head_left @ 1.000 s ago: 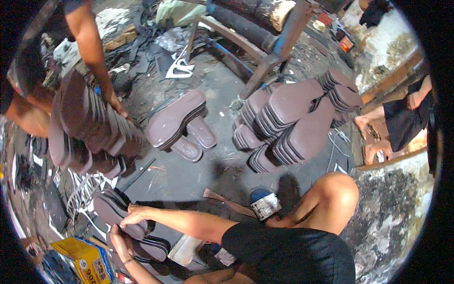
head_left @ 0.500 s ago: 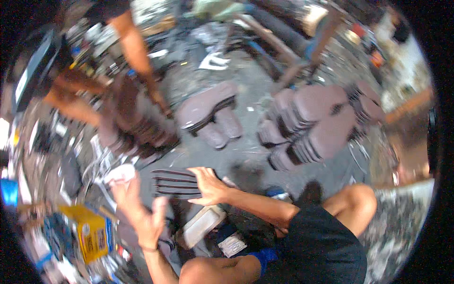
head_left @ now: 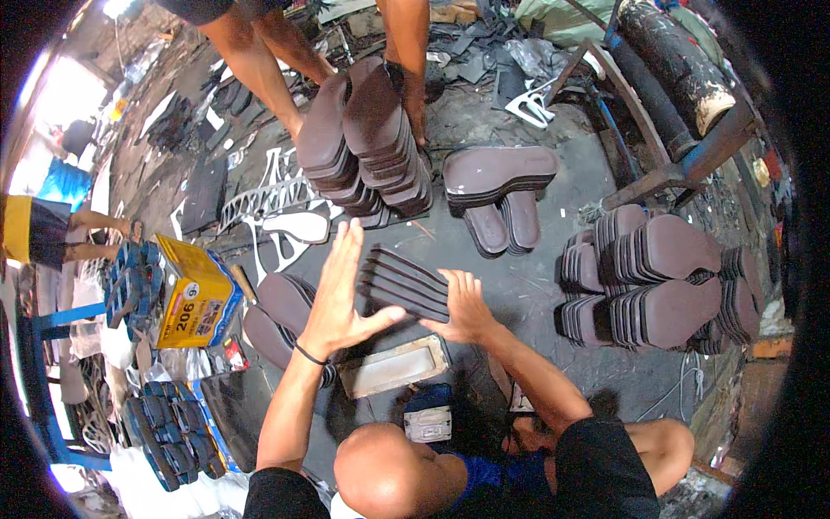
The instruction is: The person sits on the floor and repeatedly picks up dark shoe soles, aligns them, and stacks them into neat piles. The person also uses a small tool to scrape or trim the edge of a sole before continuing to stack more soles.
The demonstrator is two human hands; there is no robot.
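Note:
My right hand (head_left: 468,309) is closed round the near right end of a small stack of brown shoe soles (head_left: 405,284). The stack is tipped so that several dark edges face up. Just left of it my left hand (head_left: 344,298) is raised, fingers straight and thumb stretched toward the stack; it holds nothing. Whether the thumb touches the soles I cannot tell. Behind my left forearm lies a partly hidden pile of soles (head_left: 281,304). A shallow rectangular tray (head_left: 396,367) with a pale inside sits below the held stack.
Across from me a co-worker's hands hold the sides of a tall double pile of soles (head_left: 373,112). More piles of soles stand at centre (head_left: 501,171) and right (head_left: 670,251). A yellow box (head_left: 192,298), white cut-out scraps (head_left: 294,227) and a metal frame (head_left: 683,173) surround the mat.
The view has swung left, and the picture is sharper. My left hand has come closer to the held soles. My right hand keeps its hold on them.

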